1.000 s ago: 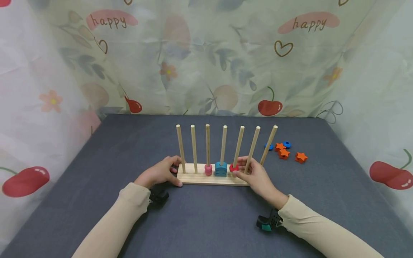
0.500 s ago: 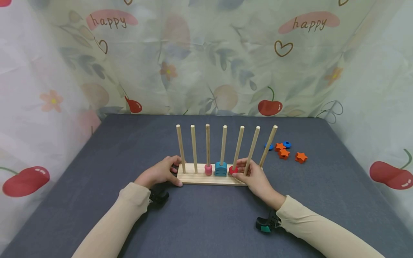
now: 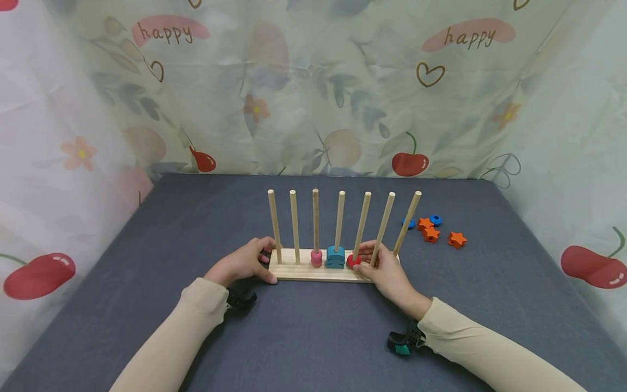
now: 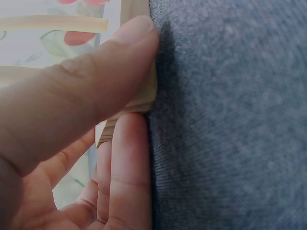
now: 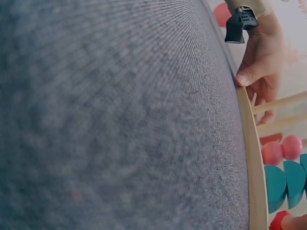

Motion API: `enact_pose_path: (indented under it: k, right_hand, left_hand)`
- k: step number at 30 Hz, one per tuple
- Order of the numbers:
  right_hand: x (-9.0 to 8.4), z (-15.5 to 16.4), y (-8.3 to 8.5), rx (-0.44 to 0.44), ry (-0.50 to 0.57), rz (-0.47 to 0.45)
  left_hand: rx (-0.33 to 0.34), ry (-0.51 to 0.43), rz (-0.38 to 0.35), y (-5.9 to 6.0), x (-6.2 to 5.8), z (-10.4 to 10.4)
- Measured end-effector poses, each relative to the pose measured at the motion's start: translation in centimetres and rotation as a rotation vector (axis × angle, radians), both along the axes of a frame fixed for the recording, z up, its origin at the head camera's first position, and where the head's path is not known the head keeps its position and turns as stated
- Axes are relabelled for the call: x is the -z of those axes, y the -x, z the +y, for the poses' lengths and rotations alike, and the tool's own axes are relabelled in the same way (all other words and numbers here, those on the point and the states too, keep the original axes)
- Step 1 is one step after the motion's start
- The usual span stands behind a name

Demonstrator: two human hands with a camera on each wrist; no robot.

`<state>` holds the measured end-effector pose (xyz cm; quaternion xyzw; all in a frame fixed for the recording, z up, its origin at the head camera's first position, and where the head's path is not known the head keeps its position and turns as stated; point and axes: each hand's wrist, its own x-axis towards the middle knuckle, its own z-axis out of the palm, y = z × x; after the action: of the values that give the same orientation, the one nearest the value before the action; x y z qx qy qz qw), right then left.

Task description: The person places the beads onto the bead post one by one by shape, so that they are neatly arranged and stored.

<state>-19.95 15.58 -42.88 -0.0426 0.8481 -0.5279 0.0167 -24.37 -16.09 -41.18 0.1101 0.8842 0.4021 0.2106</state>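
A pale wooden peg board (image 3: 313, 274) with several upright pegs lies across the middle of the table in the head view. My left hand (image 3: 242, 262) grips its left end, thumb on the front corner and fingers around the side. Low on the fifth peg from the left is a red bead (image 3: 351, 261), which my right hand (image 3: 390, 274) pinches between thumb and fingers; the fingers partly hide it. Pink round beads (image 3: 316, 258) sit stacked on the third peg. Teal curved blocks (image 3: 335, 257) are stacked on the fourth, right beside the red bead.
Behind the right end of the board lie several orange star beads (image 3: 458, 239) and two blue beads (image 3: 435, 220), one partly behind the last peg. A dark grey cloth (image 3: 313, 337) covers the table. Printed curtains (image 3: 303, 98) enclose the back and sides.
My right hand has shifted slightly left and down, and the red bead has slid a little lower on its peg. The left hand stays on the board's end.
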Motion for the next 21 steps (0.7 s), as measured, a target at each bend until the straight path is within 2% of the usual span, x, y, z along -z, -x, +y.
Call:
enact_pose_path:
  k: [21]
  right_hand:
    - [-0.01, 0.11, -0.05, 0.000, -0.038, 0.008]
  left_hand:
    - [-0.012, 0.025, -0.007, 0.09, 0.00, 0.11]
